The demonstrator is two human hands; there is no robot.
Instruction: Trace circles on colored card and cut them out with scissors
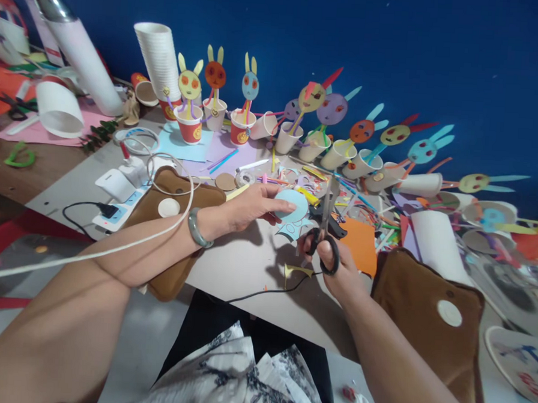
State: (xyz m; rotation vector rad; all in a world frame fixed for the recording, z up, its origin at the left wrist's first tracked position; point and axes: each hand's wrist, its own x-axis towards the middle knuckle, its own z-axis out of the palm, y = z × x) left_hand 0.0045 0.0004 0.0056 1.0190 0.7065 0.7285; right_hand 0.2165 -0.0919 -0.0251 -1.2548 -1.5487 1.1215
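Light-blue round paper disc sits pinched in the left hand, best turned steadily while black-handled metal scissors, held in the right hand beside it, trim smoothly.

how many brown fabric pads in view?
2: one brown fabric pad at left, partly covered by the left forearm; a second brown pad beyond the right forearm. Others may be hidden.
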